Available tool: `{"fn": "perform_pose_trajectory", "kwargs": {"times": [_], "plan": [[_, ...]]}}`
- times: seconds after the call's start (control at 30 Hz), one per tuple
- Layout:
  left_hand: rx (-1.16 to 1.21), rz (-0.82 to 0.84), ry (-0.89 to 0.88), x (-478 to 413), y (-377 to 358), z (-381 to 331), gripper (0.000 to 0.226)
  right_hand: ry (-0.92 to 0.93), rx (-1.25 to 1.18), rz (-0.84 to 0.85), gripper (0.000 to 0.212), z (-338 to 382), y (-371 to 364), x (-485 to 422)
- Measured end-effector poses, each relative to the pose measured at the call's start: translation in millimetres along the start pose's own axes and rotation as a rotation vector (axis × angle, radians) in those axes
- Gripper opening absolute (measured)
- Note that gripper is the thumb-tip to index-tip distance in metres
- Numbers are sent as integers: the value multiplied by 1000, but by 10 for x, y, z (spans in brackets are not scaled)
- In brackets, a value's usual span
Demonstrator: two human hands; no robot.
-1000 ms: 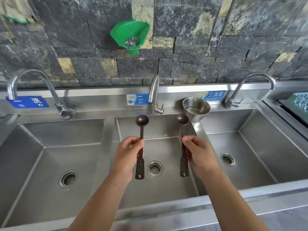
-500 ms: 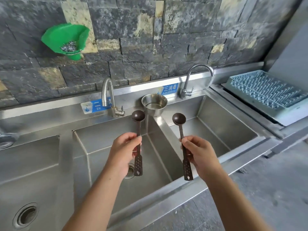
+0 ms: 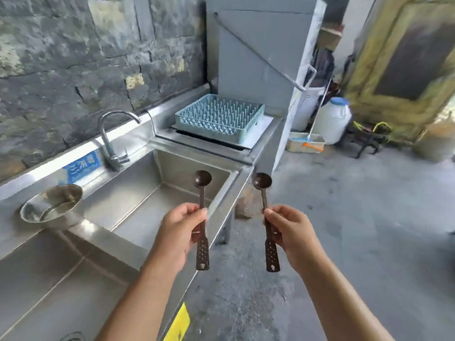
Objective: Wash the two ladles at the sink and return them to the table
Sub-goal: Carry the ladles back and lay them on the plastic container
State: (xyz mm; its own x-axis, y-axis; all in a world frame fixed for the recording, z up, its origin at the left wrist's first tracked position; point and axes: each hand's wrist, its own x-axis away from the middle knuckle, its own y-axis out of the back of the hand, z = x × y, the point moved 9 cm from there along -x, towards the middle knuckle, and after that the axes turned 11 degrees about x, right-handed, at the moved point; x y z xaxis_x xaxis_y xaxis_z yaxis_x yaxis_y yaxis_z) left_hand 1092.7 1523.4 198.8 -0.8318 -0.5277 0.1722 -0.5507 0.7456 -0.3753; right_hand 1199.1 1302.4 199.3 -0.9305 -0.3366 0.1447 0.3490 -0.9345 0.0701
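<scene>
I hold two small dark brown ladles upright, bowls up and perforated handle ends down. My left hand (image 3: 179, 232) grips the left ladle (image 3: 202, 183) by its stem, above the front rim of the steel sink (image 3: 138, 217). My right hand (image 3: 290, 232) grips the right ladle (image 3: 262, 183) the same way, out over the concrete floor past the sink's right end. The two ladles are apart and parallel. No table is in view.
A steel bowl (image 3: 50, 205) sits on the divider between basins, with a tap (image 3: 110, 141) behind the right basin. A blue dish rack (image 3: 219, 116) rests beside a tall steel cabinet (image 3: 258, 52). On the floor to the right stand a white jug (image 3: 332, 119) and a mop.
The view has swung right, away from the middle basin toward the sink's right end and the floor. Both hands keep the same grip on the ladles.
</scene>
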Motion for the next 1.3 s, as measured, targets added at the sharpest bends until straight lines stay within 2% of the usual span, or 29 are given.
{"fn": "perform_pose_trajectory", "kwargs": {"times": [0.1,0.43,0.63,1.0,1.3], "plan": [[-57,125,32,-53,-696,209,2,-1,7,-96,10,-40,552,-11],[-141,550,236,79,-2628,1045,4,-48,-83,-495,17,-269,2332,502],[-149,771,352,278,-3555,1521,3,-66,-151,-705,9,-462,3041,871],[-190,1084,550,167,-4919,2207,4,-78,-133,-1115,11,-558,3882,1139],[-210,1365,712,763,-5638,2624,10,-141,-270,-1391,10,-714,4154,1668]]}}
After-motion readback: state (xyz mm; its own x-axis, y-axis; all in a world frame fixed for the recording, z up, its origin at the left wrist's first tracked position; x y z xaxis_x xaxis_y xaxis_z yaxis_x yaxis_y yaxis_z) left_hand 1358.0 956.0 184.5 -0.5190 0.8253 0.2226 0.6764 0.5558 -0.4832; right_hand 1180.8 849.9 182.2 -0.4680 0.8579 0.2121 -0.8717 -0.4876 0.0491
